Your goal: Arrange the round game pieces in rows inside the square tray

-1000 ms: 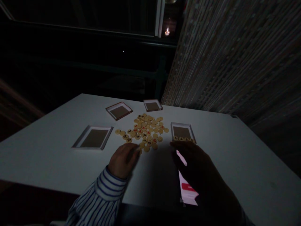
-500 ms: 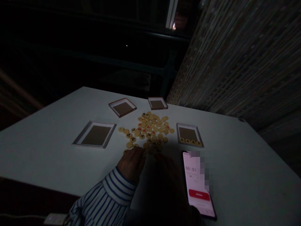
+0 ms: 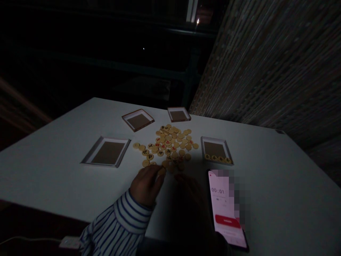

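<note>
**Round wooden game pieces (image 3: 170,145), loose heap on white counter (image 3: 53,170); left hand (image 3: 147,185) at its near edge.**

Your left hand, in a blue-striped sleeve (image 3: 117,220), lies nearer: curled fingers (image 3: 161,171) meet the heap's near edge, loosely closed; any hold on a piece cannot be told. Your right hand (image 3: 188,195), shadowed, sits just short of the heap, to its near right; its opening and any hold cannot be told. The heap is roughly round, with no clear long axis, and nothing stands between it and either hand. Around it: a left tray (image 3: 98,164), two far trays (image 3: 145,127) (image 3: 181,120), and a right tray (image 3: 203,147) with a row of pieces (image 3: 217,159) along its near side. Beyond your right hand lies a smartphone (image 3: 223,202) showing a timer, part pixelated.
</note>
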A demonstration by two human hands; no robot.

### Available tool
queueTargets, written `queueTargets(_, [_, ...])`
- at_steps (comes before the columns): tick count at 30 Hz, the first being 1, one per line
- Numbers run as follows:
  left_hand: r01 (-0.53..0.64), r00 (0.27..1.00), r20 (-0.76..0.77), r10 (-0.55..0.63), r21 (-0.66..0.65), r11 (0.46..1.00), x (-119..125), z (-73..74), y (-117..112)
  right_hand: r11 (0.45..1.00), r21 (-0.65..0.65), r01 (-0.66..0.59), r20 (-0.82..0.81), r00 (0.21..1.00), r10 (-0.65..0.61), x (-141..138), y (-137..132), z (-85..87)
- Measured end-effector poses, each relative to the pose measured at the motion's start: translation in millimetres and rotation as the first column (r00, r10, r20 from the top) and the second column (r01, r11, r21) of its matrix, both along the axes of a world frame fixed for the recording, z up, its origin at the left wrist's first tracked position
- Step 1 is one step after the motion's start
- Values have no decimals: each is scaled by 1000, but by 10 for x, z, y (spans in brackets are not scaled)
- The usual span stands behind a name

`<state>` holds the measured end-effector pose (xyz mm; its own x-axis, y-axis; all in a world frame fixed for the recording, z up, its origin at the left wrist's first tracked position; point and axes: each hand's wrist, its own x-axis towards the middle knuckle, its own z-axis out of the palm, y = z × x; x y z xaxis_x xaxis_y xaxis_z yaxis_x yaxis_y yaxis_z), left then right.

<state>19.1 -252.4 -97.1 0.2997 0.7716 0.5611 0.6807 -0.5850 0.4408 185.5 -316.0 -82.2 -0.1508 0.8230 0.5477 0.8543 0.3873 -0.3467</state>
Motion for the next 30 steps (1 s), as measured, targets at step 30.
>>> queueTargets(30, [252,575,719,391,-611,751,64,233,-119,998,-46,49,-61,997,-52,-68,-24,-3])
